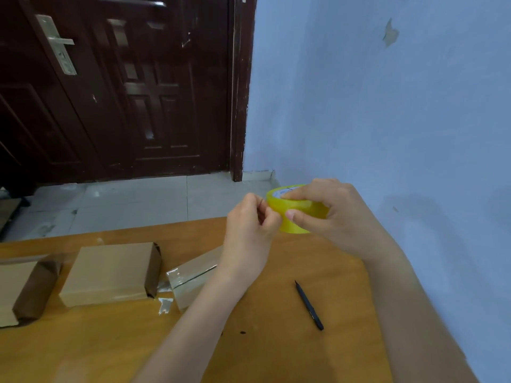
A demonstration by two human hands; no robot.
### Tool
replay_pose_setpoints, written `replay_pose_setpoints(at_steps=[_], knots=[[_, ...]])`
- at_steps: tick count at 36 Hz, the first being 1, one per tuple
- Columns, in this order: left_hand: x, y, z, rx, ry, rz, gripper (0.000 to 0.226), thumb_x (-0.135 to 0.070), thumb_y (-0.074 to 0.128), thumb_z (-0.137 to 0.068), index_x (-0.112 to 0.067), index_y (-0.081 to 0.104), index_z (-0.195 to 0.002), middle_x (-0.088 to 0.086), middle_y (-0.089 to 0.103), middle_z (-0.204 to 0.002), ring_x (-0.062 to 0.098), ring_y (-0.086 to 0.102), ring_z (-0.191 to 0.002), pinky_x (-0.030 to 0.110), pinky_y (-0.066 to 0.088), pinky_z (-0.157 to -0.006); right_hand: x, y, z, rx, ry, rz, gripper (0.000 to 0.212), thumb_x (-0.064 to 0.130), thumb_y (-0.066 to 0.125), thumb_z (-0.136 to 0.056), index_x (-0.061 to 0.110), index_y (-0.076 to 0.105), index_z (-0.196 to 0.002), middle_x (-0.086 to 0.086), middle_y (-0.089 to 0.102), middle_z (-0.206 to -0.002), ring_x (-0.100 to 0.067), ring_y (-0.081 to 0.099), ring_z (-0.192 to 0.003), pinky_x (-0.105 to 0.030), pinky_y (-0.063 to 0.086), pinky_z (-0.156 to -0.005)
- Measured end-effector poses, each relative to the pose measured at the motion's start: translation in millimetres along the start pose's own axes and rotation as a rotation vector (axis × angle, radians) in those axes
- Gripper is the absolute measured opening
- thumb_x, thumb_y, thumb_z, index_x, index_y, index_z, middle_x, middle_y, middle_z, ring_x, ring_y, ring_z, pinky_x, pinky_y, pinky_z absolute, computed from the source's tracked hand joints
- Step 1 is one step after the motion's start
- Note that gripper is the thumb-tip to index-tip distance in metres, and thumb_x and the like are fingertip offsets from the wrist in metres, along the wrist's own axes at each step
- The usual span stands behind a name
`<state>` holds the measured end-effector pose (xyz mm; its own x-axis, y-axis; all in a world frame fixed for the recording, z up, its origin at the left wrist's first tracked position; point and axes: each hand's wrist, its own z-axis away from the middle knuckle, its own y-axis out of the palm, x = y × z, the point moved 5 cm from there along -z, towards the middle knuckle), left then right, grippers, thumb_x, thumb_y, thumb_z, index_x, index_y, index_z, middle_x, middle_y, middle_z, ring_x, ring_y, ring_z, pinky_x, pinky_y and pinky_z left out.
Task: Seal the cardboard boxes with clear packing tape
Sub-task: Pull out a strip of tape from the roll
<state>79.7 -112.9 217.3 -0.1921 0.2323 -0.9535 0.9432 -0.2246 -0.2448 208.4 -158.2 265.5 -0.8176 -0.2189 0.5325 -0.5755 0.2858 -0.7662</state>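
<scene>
Tape roll (297, 214) held in both hands, core axis near upright.

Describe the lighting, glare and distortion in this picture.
Head view: soft, even light with faint shadows; glare on the taped box and the tape scrap; wide-angle bending tilts the door; hands on the tape roll look slightly soft.

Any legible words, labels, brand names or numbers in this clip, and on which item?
None can be read.
Tape roll core label: faint print, too blurred to read.
Cardboard boxes: no print visible.
Black pen: no marking readable.
</scene>
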Motion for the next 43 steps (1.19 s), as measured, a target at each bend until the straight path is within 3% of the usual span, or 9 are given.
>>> replay_pose_setpoints(at_steps=[5, 11, 12, 16, 21, 27, 32, 37, 43], knots=[[5, 1, -3, -0.036, -0.03, -0.017, 0.021, -0.009, 0.053, -0.087, -0.013, 0.042, -0.069, -0.005, 0.043, -0.063, 0.009, 0.031, -0.054, 0.018, 0.031, -0.047, 5, 4, -3, -0.002, -0.054, 0.061, 0.026, 0.032, 0.064, -0.08, 0.02, 0.073, -0.101, 0.031, 0.05, -0.077, 0.001, 0.049, -0.084, -0.006, 0.031, -0.079], [10, 1, -3, -0.048, -0.055, 0.014, 0.023, -0.007, 0.054, -0.087, -0.014, 0.043, -0.068, -0.005, 0.044, -0.061, 0.005, 0.034, -0.051, 0.017, 0.033, -0.048, 4, 7, -3, 0.007, -0.059, 0.072, 0.026, 0.031, 0.064, -0.08, 0.018, 0.073, -0.101, 0.031, 0.05, -0.077, 0.001, 0.048, -0.085, -0.005, 0.03, -0.081], [12, 1, -3, -0.043, -0.073, 0.047, 0.022, -0.006, 0.054, -0.087, -0.014, 0.044, -0.069, -0.004, 0.046, -0.061, 0.004, 0.035, -0.052, 0.018, 0.036, -0.049, 1, 8, -3, 0.01, -0.043, 0.062, 0.026, 0.032, 0.064, -0.08, 0.02, 0.073, -0.102, 0.029, 0.051, -0.076, 0.001, 0.049, -0.083, -0.006, 0.031, -0.08], [18, 4, -2, 0.066, -0.228, 0.379, 0.019, -0.008, 0.046, -0.096, -0.012, 0.051, -0.079, -0.003, 0.057, -0.068, 0.009, 0.055, -0.061, 0.048, 0.055, -0.08, -13, 2, -3, -0.033, 0.025, -0.017, 0.027, 0.047, 0.061, -0.078, 0.04, 0.068, -0.103, 0.012, 0.059, -0.077, -0.012, 0.052, -0.08, -0.021, 0.037, -0.07], [12, 4, -3, 0.116, -0.223, 0.496, 0.014, -0.013, 0.046, -0.098, -0.009, 0.052, -0.087, -0.002, 0.058, -0.072, 0.006, 0.056, -0.059, 0.046, 0.056, -0.081, -18, -2, -4, -0.06, 0.009, -0.052, 0.027, 0.051, 0.058, -0.077, 0.046, 0.064, -0.103, 0.006, 0.06, -0.074, -0.013, 0.053, -0.074, -0.025, 0.04, -0.065], [15, 6, -9, 0.166, -0.167, 0.44, 0.012, -0.009, 0.056, -0.092, -0.008, 0.054, -0.081, -0.01, 0.059, -0.057, 0.003, 0.054, -0.055, 0.04, 0.054, -0.074, -18, 0, -1, -0.039, 0.004, -0.051, 0.027, 0.051, 0.057, -0.077, 0.048, 0.062, -0.104, 0.008, 0.062, -0.076, -0.013, 0.054, -0.078, -0.028, 0.042, -0.066], [12, 5, -11, 0.239, -0.099, 0.321, 0.017, -0.005, 0.054, -0.094, -0.011, 0.056, -0.078, -0.004, 0.058, -0.066, 0.005, 0.055, -0.061, 0.036, 0.054, -0.073, -20, -4, 2, -0.047, 0.009, -0.041, 0.029, 0.05, 0.058, -0.078, 0.043, 0.065, -0.105, 0.007, 0.06, -0.074, -0.014, 0.053, -0.074, -0.034, 0.044, -0.062], [12, 6, -10, 0.291, -0.018, 0.193, 0.019, -0.011, 0.052, -0.096, -0.016, 0.056, -0.077, -0.001, 0.057, -0.067, 0.016, 0.052, -0.066, 0.051, 0.049, -0.074, -18, -7, 5, -0.055, 0.001, -0.007, 0.029, 0.05, 0.057, -0.077, 0.042, 0.066, -0.104, 0.009, 0.06, -0.072, -0.013, 0.052, -0.073, -0.026, 0.04, -0.065], [16, 9, -10, 0.341, -0.011, 0.136, 0.018, -0.013, 0.049, -0.097, -0.014, 0.053, -0.08, 0.003, 0.053, -0.069, 0.019, 0.047, -0.067, 0.04, 0.041, -0.068, -12, -7, 6, -0.042, -0.038, 0.024, 0.035, 0.047, 0.056, -0.077, 0.028, 0.073, -0.101, 0.019, 0.056, -0.072, -0.007, 0.05, -0.075, -0.019, 0.036, -0.07]])
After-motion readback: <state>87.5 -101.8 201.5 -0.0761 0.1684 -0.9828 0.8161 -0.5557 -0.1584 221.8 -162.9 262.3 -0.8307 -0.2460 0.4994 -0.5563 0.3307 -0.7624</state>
